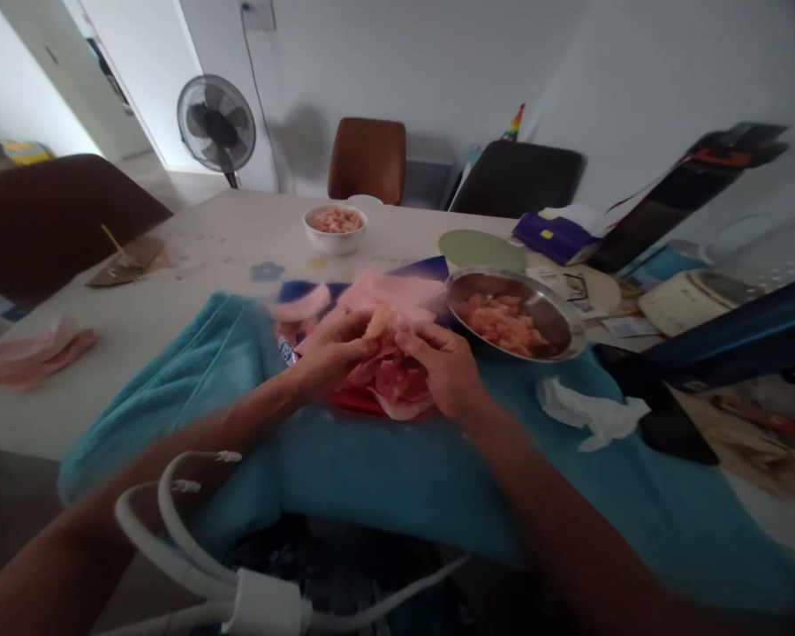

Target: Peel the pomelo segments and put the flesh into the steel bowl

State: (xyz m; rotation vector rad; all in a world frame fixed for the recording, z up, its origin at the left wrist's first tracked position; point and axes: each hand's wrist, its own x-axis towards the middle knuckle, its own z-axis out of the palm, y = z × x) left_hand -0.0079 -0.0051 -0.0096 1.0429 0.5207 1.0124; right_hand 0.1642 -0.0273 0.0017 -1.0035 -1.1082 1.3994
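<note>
My left hand (337, 343) is closed on a small pale-yellow piece (376, 323) that looks like raw meat, pinched between thumb and fingers. Close beside it, my right hand (442, 360) has thumb and fingertips pressed together over the pink pile; what they pinch is too blurred to name. Beneath both hands lies a pink, crumpled plastic bag (397, 296) with reddish, meat-like contents (394, 380) showing. A steel bowl (556, 343) with raw pinkish meat pieces (500, 323) stands right of the hands.
A teal towel (371, 468) covers the near table edge. Farther back stands a white bowl (335, 243) of meat pieces. A crumpled tissue (593, 411), a dark phone-like slab (676, 424) and a blue cylinder (742, 340) lie at right. Pink plastic (33, 353) lies far left.
</note>
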